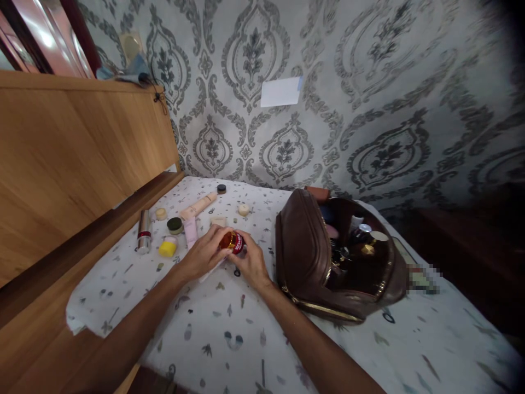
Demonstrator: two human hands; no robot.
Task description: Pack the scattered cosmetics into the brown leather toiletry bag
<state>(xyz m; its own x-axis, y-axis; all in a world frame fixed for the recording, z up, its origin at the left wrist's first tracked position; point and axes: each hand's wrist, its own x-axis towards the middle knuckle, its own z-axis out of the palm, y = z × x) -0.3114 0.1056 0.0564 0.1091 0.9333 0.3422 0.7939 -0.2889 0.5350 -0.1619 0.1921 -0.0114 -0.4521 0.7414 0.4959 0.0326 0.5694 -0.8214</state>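
Observation:
A small amber jar with a red, lettered end is between my hands over the printed sheet. My left hand is closed around its amber side, and my right hand grips the red end with thumb and fingers. Something white shows below my left palm; I cannot make out what it is. Close by on the left lie a pale pink tube, a yellow-based jar and a dark green-lidded jar. To the right of my right hand stands an unzipped brown leather bag with several cosmetics inside.
Farther back are a long peach tube, a small black-lidded pot and a cream pot. A silver cylinder lies near the wooden headboard at left. The patterned wall closes off the back.

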